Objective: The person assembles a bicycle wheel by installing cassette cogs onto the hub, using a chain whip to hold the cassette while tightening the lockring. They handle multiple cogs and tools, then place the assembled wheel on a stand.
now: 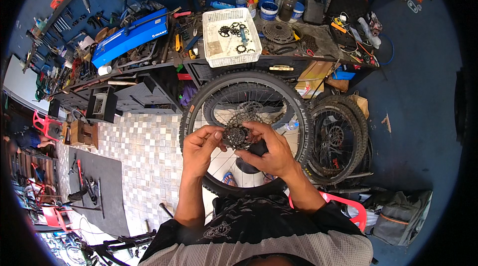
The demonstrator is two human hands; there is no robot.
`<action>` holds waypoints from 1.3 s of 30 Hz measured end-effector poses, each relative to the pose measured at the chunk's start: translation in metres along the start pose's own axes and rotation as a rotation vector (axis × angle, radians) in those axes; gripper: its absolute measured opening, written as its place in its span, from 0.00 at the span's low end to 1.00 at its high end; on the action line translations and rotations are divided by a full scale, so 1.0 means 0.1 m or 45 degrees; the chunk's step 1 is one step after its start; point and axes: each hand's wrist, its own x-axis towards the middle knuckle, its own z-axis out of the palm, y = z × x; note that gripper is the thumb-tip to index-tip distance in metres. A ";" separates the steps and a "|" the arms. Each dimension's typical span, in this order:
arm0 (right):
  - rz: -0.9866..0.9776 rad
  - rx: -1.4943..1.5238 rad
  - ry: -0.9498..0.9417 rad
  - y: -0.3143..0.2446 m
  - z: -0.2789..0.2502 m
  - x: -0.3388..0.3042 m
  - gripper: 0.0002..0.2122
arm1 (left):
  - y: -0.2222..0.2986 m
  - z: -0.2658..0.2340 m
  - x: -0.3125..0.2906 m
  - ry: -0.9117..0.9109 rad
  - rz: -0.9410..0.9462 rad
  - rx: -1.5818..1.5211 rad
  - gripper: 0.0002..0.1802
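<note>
Both my hands are closed on a dark bicycle cassette, a cluster of toothed sprockets, in front of my torso. The thumb and fingers of my left hand pinch its left edge. My right hand grips its right side, thumb at the top and fingers curled beneath. Below and behind the cassette is a bicycle wheel with a black knobby tire. More toothed rings show just beyond the cassette. Whether the cassette touches the wheel's hub is hidden.
On the workbench ahead, a white plastic basket holds small sprockets and derailleur parts. A large cassette, bottles and tubs stand right of it; a blue box lies left. More wheels lean at right. A red chair is beside me.
</note>
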 end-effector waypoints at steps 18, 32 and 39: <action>0.064 -0.019 -0.024 0.10 0.03 0.01 0.34 | -0.10 -0.01 0.07 0.044 -0.103 -0.002 0.12; 0.059 -0.067 -0.034 0.18 0.07 0.03 0.34 | -0.16 -0.06 0.11 0.029 -0.107 0.003 0.13; 0.162 0.076 -0.006 0.28 0.12 0.01 0.14 | -0.20 -0.01 0.12 -0.001 -0.078 0.027 0.12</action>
